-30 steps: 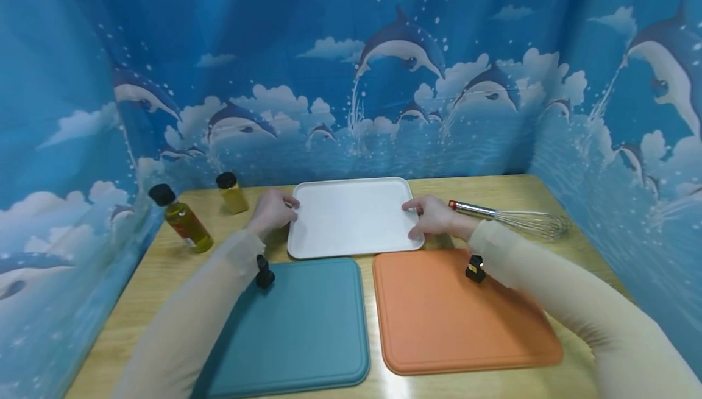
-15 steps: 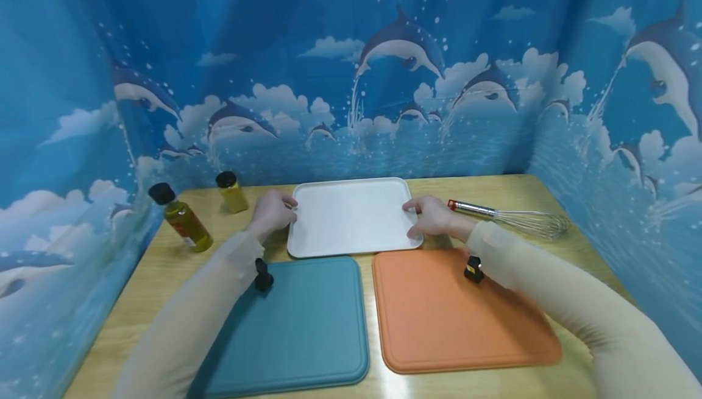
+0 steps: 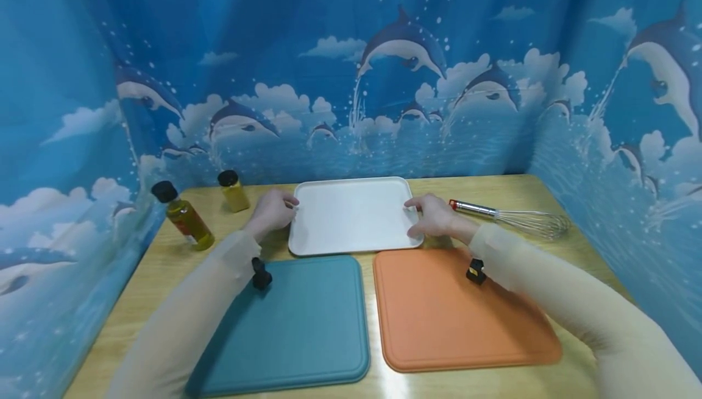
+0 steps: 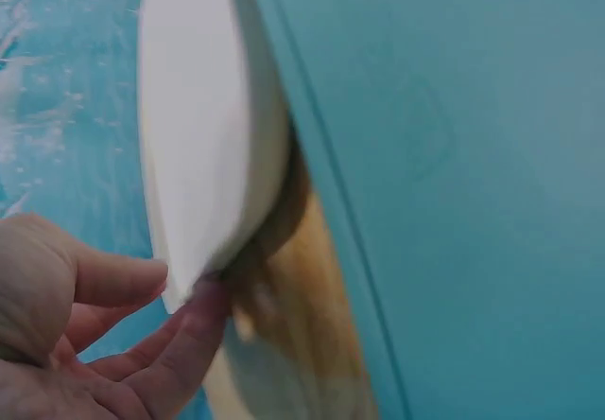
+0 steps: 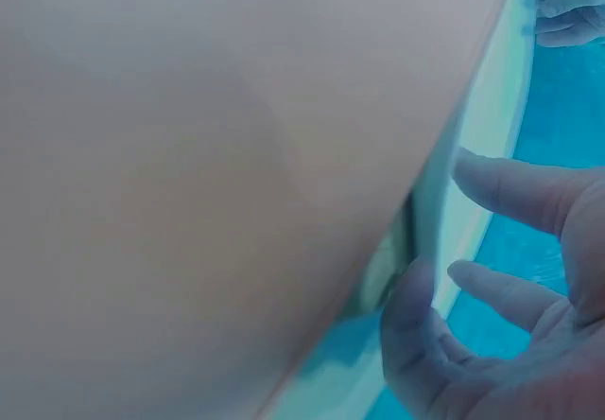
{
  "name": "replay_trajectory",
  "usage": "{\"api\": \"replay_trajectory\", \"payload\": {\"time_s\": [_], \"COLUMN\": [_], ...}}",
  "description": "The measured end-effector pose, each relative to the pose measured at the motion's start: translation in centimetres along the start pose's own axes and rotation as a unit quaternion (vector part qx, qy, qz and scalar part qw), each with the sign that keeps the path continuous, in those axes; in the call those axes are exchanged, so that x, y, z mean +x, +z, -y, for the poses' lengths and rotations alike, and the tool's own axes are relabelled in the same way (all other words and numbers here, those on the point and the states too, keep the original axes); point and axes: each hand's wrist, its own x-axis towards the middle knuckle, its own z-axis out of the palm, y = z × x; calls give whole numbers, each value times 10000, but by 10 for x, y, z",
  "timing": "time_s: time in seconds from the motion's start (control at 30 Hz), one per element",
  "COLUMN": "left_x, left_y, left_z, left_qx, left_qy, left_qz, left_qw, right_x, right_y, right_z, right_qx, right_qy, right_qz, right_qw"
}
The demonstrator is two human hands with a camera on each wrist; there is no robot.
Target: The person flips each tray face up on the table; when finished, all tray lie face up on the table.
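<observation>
A white rectangular tray lies flat at the back of the table. My left hand holds its left end by the fingertips, thumb apart from the fingers. On the opposite end my right hand grips the rim in the same way. Seen close in the left wrist view, the fingers meet the tray's corner. The right wrist view has the thumb and fingers spread along the tray's edge; part of the tray is hidden behind the orange board.
A teal cutting board and an orange cutting board lie in front, under the forearms. An oil bottle and a smaller yellow jar stand left. A whisk lies right. A dolphin-print curtain surrounds the table.
</observation>
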Motion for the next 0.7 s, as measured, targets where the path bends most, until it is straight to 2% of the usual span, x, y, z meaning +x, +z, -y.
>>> {"api": "replay_trajectory", "payload": {"time_s": [0.17, 0.33, 0.43, 0.5, 0.6, 0.7], "left_x": [-22, -57, -78, -92, -110, -124], "left_y": [-13, -25, -31, -36, -44, -55], "left_z": [11, 28, 40, 48, 61, 74], "left_qx": [-91, 192, 570, 691, 836, 865], "left_qy": [386, 746, 957, 983, 989, 940], "left_qz": [437, 536, 377, 253, 71, -74], "left_qw": [9983, 9956, 9931, 9924, 9915, 9918], "right_x": [-18, -41, -56, -65, -79, -88], "right_y": [3, 14, 24, 32, 43, 52], "right_z": [5, 18, 31, 40, 53, 67], "right_qx": [-282, 158, 642, 1040, 1635, 2144], "right_qy": [-537, -1169, -1482, -1610, -1643, -1367], "right_qz": [-408, -544, -294, -38, 332, 674], "right_qw": [9973, 9915, 9864, 9815, 9722, 9648]}}
